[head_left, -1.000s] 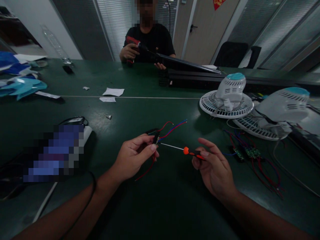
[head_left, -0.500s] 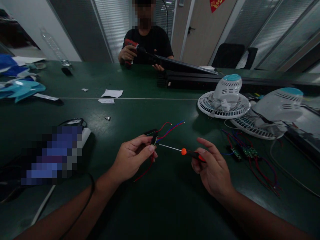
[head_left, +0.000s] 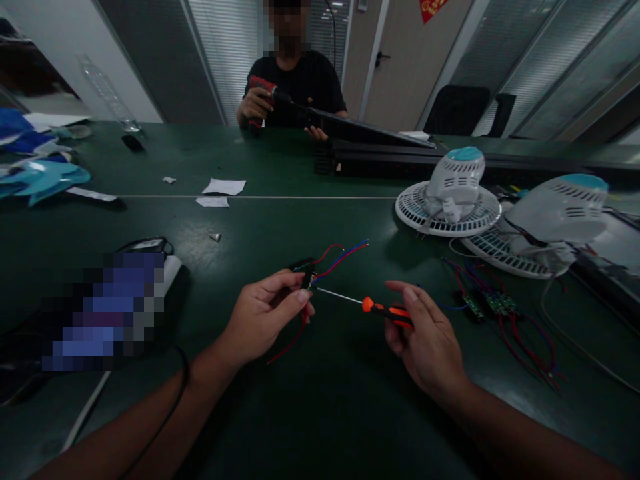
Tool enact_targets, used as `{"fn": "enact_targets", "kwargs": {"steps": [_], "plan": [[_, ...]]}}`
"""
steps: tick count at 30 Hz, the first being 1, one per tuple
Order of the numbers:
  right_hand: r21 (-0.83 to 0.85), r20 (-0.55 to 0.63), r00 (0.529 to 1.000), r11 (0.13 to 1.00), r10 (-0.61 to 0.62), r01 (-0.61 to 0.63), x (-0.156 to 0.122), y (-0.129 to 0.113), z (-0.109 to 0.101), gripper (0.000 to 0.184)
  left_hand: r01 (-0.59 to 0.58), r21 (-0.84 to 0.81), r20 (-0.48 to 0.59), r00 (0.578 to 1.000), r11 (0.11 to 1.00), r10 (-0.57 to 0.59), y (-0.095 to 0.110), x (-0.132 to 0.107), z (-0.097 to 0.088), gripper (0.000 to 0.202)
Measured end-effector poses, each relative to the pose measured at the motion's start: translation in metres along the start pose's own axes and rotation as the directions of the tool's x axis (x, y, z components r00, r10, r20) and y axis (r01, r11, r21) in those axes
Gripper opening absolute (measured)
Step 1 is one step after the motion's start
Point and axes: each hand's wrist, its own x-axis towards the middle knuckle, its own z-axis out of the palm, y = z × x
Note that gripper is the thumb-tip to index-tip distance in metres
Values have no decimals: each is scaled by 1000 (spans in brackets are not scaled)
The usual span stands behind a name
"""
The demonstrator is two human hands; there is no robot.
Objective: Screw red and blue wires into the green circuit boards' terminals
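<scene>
Head view. Left hand (head_left: 265,320): thumb and fingers pinched shut on a small circuit board (head_left: 311,277), held just above the table (head_left: 320,413), near its centre. Red and blue wires (head_left: 345,253) fan up and to the right from the board; one red lead droops below the hand. A black band sits on the left wrist.

Right hand (head_left: 427,340): fingers closed around the orange-and-black handle of a screwdriver (head_left: 380,308). The thin metal shaft points left, with its tip at the board's edge. I cannot tell whether the tip is seated in a screw. The hands are apart, with the shaft between them.

Right of the right hand, more boards with wires (head_left: 493,303) lie loose on the green surface. Beyond them are two white fan units with teal caps: the nearer fan (head_left: 457,183) sits on its round grille, and the second fan (head_left: 560,213) lies at the right edge.

Left of the left hand is a blurred-out block (head_left: 105,310), contents not legible. Paper scraps (head_left: 225,187) lie further back at mid-table, with blue material (head_left: 40,177) at the far left edge.

Across the table sits a co-worker in a black shirt. One hand holds a red power drill (head_left: 263,87), and the other rests at a long black panel (head_left: 370,130).
</scene>
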Motion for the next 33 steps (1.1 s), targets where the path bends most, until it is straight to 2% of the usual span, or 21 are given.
{"fn": "enact_targets", "kwargs": {"steps": [7, 14, 19, 33], "plan": [[122, 44, 996, 990, -82, 76, 3, 4, -2, 22, 11, -8, -9, 1000, 1000, -11, 0, -1, 1, 10], [17, 38, 999, 1000, 2, -3, -2, -2, -1, 31, 2, 2, -7, 1000, 1000, -2, 0, 0, 0, 8], [-45, 6, 1000, 999, -2, 2, -2, -1, 0, 23, 6, -9, -16, 1000, 1000, -6, 1, 1, 1, 7], [62, 57, 993, 993, -104, 100, 0, 5, -3, 23, 15, -20, -14, 1000, 1000, -15, 1, 0, 0, 8]]}}
